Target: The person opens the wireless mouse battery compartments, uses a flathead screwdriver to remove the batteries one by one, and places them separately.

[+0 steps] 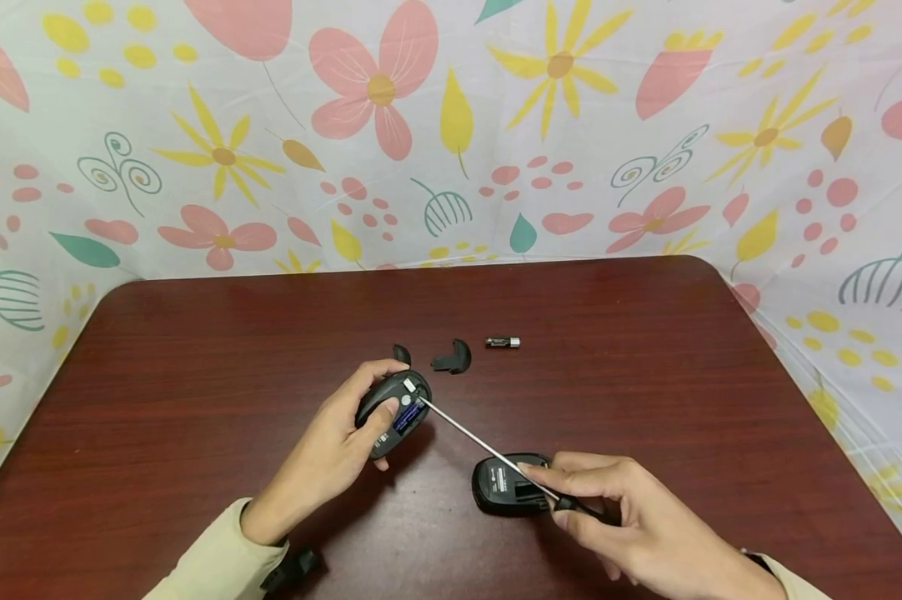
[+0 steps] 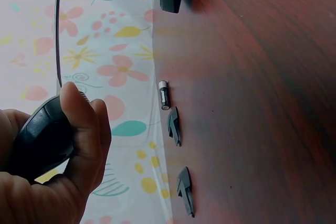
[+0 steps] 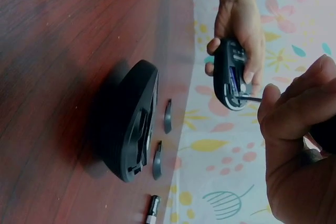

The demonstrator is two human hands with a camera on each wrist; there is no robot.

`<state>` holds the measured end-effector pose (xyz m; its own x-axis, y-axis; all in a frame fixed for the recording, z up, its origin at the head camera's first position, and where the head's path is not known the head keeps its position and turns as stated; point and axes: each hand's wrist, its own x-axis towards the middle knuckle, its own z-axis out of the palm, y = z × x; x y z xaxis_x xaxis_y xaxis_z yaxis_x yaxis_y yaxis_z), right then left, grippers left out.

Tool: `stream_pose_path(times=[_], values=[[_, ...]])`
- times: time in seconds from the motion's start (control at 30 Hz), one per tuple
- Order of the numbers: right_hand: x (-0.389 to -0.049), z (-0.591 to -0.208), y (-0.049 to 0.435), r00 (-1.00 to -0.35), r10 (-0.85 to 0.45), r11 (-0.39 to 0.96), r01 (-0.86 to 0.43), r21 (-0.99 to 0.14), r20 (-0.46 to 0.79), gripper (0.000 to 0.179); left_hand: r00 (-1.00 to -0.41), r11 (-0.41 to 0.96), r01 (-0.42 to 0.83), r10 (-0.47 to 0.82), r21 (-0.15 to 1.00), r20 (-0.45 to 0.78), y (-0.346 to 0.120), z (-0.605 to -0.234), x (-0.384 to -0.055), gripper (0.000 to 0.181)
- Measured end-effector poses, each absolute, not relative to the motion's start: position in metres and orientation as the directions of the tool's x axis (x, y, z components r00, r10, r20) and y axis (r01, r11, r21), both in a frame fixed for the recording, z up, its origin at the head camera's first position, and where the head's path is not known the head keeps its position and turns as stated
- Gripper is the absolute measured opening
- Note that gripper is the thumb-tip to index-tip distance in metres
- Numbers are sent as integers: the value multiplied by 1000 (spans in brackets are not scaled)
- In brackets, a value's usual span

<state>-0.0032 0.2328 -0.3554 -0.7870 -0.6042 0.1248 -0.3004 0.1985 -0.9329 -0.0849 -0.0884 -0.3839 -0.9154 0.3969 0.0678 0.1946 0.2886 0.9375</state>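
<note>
My left hand [image 1: 338, 433] grips a black computer mouse [image 1: 393, 398] above the table, its underside turned up. A dark blue battery [image 1: 408, 418] sits in that mouse's uncovered compartment. Between the fingers of my right hand [image 1: 631, 517] is a screwdriver [image 1: 481, 444]; its thin metal shaft reaches across to the mouse, with the tip at the end of the compartment. Below the shaft a second black mouse [image 1: 499, 486] lies underside up on the table, beside my right fingertips. Its compartment shows in the right wrist view, where the mouse [image 3: 137, 124] looms close.
Two black curved covers, one [image 1: 453, 357] whole in sight and one [image 1: 402, 354] partly behind my left fingers, lie past the held mouse. A loose battery [image 1: 503, 342] lies to their right. Flower-patterned cloth [image 1: 451, 167] stands behind the dark red table [image 1: 271, 317].
</note>
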Motion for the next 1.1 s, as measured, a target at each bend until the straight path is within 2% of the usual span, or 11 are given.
stream_pose_path(times=[0.37,0.7,1.1], values=[[-1,-357,235,-796,-596,217,-287,-933,106,51,-919,300,171,392,939,42,-91,-386,-87,37],[3,-358,238,-823,-564,285,-275,-918,71,47,-919,284,146,395,948,24,-92,-387,-88,37],[2,-359,239,-829,-547,318,-337,-886,119,49,-922,278,130,387,952,12,-93,-388,-89,37]])
